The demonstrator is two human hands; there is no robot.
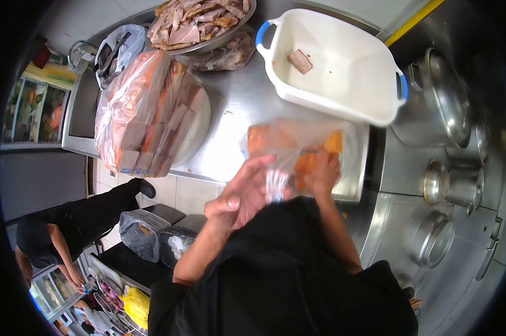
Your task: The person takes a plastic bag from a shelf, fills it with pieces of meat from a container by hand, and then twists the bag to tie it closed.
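Note:
A clear plastic bag (289, 131) with orange-brown pieces inside lies at the front of the steel table. My left hand (242, 193) is palm up at the bag's near left side, thumb apart and fingers stretched out. Crumpled plastic touches those fingers. At the bag's right part, my right hand (323, 173) has its fingers curled round an orange-brown piece of meat (306, 163); some fingertips are hidden. Another orange piece (333, 141) shows just above that hand. Blur and plastic hide the exact shapes.
A white tub (342, 56) with one meat piece (300, 61) stands behind the bag. To the left are a large bag of meat slabs (144, 115) and a steel bowl of meat strips (194, 22). Steel pots (435, 95) stand right; another person (68, 224) is at lower left.

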